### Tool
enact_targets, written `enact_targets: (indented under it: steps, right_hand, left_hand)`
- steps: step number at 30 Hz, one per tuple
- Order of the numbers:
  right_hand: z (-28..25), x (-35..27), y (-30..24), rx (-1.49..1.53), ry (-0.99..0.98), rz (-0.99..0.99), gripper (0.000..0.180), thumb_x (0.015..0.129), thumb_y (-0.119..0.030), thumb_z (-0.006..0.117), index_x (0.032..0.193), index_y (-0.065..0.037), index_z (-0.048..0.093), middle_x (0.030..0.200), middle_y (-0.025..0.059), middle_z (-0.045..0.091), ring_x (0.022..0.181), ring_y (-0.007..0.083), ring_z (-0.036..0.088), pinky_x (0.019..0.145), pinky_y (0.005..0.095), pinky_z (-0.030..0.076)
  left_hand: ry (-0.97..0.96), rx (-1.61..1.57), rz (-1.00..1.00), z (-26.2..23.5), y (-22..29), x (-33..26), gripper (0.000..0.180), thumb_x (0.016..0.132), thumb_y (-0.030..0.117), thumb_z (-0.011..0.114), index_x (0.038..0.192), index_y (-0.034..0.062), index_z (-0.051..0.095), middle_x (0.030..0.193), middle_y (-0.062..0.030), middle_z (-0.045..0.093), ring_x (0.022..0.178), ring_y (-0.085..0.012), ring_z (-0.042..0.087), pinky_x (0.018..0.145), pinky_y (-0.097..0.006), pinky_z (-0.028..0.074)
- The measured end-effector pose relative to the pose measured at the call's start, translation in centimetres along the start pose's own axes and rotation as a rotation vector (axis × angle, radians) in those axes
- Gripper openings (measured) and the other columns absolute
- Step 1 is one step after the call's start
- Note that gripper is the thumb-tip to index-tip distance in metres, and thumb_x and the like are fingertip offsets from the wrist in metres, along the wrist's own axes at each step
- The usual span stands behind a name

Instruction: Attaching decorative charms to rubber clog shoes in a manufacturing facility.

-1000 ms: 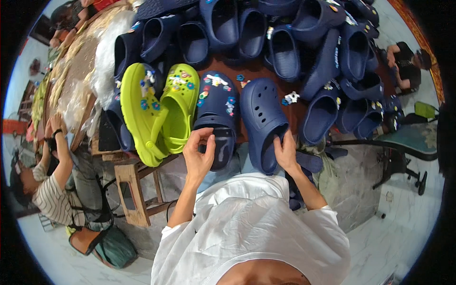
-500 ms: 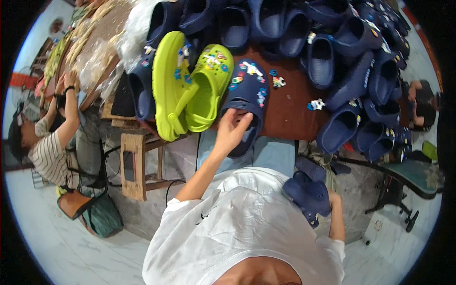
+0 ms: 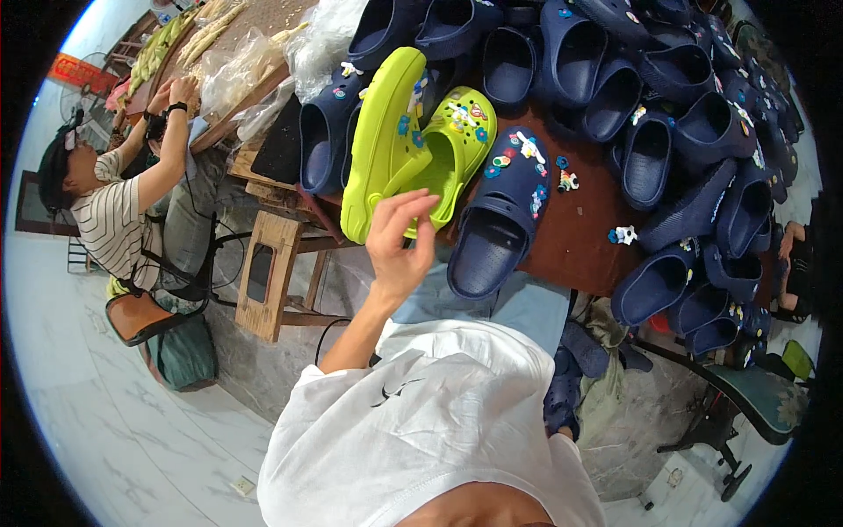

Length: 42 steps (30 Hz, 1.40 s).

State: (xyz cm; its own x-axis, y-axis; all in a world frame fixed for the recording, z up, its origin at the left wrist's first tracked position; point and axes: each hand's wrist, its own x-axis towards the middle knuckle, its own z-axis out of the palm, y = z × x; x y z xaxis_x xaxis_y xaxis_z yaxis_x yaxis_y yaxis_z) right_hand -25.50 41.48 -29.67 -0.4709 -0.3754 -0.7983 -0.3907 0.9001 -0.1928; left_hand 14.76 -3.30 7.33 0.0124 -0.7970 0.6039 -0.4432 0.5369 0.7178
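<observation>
The left hand point(image 3: 399, 241) has let go of the decorated navy clog point(image 3: 498, 211) and now hangs open above the lime green clogs point(image 3: 413, 149), near the table's point(image 3: 571, 246) front edge.

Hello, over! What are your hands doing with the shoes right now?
Left hand raised, open, empty, at the lime green clogs. Right hand out of view. Navy clog beside it; loose charms on table.

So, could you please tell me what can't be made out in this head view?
- Right hand: not in view; the white shirt covers that arm.
- Left hand: whether its fingertips pinch anything is too small to tell.
- Charms on the table: shapes too small to tell.
- Green clogs: they hide parts of the navy clogs behind them.
- Far pile of clogs: bent and cut off by the fisheye rim.
</observation>
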Motion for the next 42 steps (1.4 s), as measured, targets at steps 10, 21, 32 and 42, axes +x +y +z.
enact_targets:
  steps: [10, 21, 32, 42]
  right_hand:
    - [1.5, 3.0, -1.1, 0.144, 0.311, 0.229, 0.048, 0.084, -0.038, 0.06, 0.112, 0.002, 0.06, 0.101, 0.0171, 0.066, 0.094, 0.0299, 0.062, 0.082, 0.0425, 0.051]
    - [-1.2, 2.5, 9.8, 0.345, 0.685, 0.598, 0.045, 0.088, -0.038, 0.057, 0.108, 0.002, 0.06, 0.098, 0.0177, 0.065, 0.095, 0.0323, 0.062, 0.084, 0.0437, 0.05]
    - [-13.5, -18.8, -40.1, 0.375, 0.595, -1.175, 0.019, 0.085, 0.0, 0.059, 0.105, -0.001, 0.059, 0.098, 0.0133, 0.055, 0.09, 0.0252, 0.057, 0.079, 0.0325, 0.047]
    - [-13.9, -19.3, -52.8, -0.014, 0.666, -1.445, 0.058, 0.073, 0.004, 0.059, 0.13, -0.005, 0.05, 0.126, 0.0191, 0.048, 0.119, 0.0395, 0.045, 0.1, 0.0471, 0.039]
  left_hand:
    - [0.02, 0.143, 0.037, -0.5, -0.8, 0.6, 0.03, 0.073, -0.008, 0.061, 0.099, 0.005, 0.068, 0.104, -0.0136, 0.065, 0.094, -0.0297, 0.061, 0.08, -0.036, 0.049]
    - [-0.167, 0.065, -0.095, 0.3, -1.0, 0.0, 0.03, 0.078, -0.001, 0.062, 0.108, 0.0053, 0.065, 0.108, -0.0141, 0.063, 0.102, -0.0326, 0.058, 0.088, -0.038, 0.046]
    - [-0.229, -0.117, -0.294, 2.0, -2.3, -0.3, 0.053, 0.08, 0.004, 0.065, 0.13, -0.0004, 0.049, 0.12, -0.0185, 0.053, 0.115, -0.0319, 0.053, 0.098, -0.038, 0.041]
    - [-0.239, 0.229, -0.024, -1.2, -0.5, -0.2, 0.044, 0.076, 0.001, 0.065, 0.119, 0.0051, 0.061, 0.122, -0.0177, 0.054, 0.111, -0.0348, 0.053, 0.095, -0.041, 0.043]
